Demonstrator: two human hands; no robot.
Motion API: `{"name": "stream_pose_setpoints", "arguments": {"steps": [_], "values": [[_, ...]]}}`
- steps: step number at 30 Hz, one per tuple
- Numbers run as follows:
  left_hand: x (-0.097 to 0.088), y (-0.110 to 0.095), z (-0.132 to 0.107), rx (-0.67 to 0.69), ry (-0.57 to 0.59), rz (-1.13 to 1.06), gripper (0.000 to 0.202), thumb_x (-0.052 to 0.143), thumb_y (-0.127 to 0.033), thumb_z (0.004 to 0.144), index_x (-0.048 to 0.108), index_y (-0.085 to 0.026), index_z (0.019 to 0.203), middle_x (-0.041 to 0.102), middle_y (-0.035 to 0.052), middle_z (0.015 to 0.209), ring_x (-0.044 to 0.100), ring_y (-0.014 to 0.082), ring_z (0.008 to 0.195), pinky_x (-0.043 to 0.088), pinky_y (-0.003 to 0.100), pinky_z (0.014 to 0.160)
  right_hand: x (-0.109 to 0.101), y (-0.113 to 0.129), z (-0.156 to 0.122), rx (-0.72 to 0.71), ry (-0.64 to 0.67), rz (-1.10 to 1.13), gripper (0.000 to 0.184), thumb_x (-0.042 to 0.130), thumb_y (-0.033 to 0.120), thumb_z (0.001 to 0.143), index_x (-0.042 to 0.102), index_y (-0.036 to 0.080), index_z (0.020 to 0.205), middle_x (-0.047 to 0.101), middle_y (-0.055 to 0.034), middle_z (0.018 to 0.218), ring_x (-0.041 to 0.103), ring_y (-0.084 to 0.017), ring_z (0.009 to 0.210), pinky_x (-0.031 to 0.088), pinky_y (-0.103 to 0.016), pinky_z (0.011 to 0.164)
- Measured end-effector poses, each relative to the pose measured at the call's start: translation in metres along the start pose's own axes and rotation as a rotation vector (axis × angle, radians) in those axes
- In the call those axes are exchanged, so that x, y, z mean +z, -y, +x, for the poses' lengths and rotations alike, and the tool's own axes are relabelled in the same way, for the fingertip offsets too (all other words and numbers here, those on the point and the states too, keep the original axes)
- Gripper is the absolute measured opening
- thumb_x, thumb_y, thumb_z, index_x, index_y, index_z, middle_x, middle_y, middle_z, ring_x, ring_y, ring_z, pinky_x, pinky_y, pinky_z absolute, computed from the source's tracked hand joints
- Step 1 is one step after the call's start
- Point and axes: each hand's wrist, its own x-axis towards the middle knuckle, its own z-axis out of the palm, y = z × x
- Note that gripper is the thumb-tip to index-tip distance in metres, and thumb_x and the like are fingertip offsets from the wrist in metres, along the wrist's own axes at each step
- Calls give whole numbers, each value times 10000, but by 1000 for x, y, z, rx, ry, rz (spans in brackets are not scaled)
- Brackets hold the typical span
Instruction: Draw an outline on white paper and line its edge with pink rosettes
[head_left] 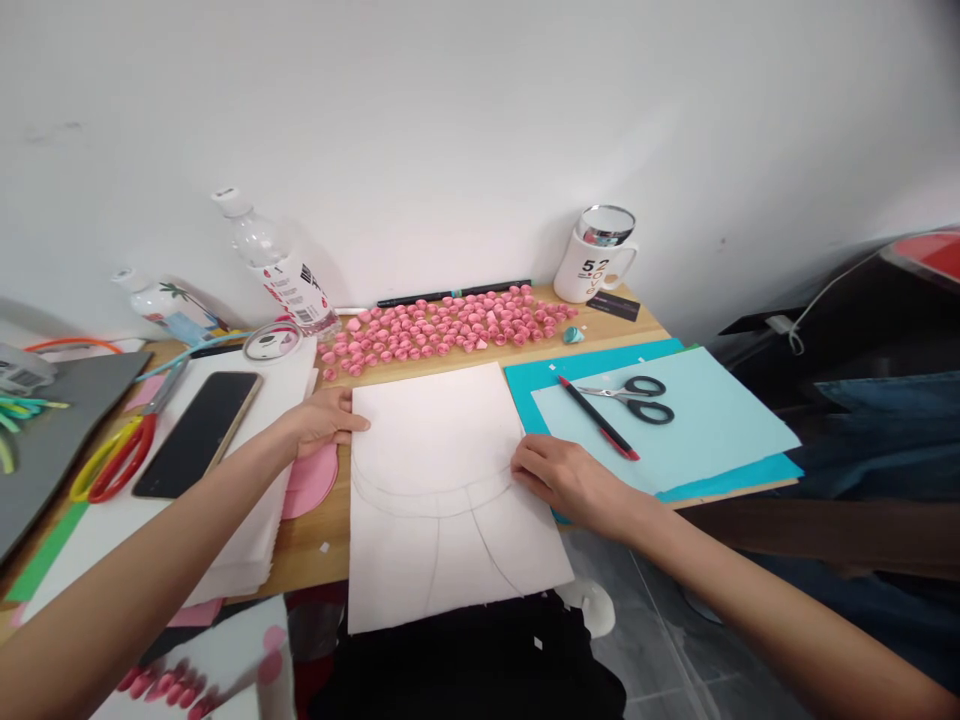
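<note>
A white sheet of paper (427,430) with curved pencil lines lies at the table's front, its lower part jutting over the edge. My left hand (326,420) pinches its left edge, thumb on top and the other fingers partly hidden. At the right edge, my right hand (562,475) has its fingers closed on the paper. Close to that hand, a black and red pen (600,420) and black-handled scissors (637,398) rest on a pale blue sheet (697,430). Beyond the paper spreads a cluster of many small pink paper coils (450,325).
A white mug (585,265) and a plastic bottle (281,265) stand by the wall. On the left, a phone (199,435) and red-yellow-handled scissors (124,455) lie on stacked papers (247,530). Pink paper circles (311,485) lie beneath my left wrist.
</note>
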Motion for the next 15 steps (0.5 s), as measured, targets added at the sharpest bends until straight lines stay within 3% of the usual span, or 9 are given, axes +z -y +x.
{"name": "stream_pose_setpoints", "arguments": {"steps": [15], "values": [[-1, 1, 2, -4, 3, 4, 473, 845, -110, 372, 622, -161, 786, 698, 31, 733, 690, 205, 759, 568, 269, 634, 2, 1, 3, 53, 37, 0, 181, 428, 119, 903, 549, 145, 772, 564, -67, 796, 516, -159, 693, 391, -273, 608]]}}
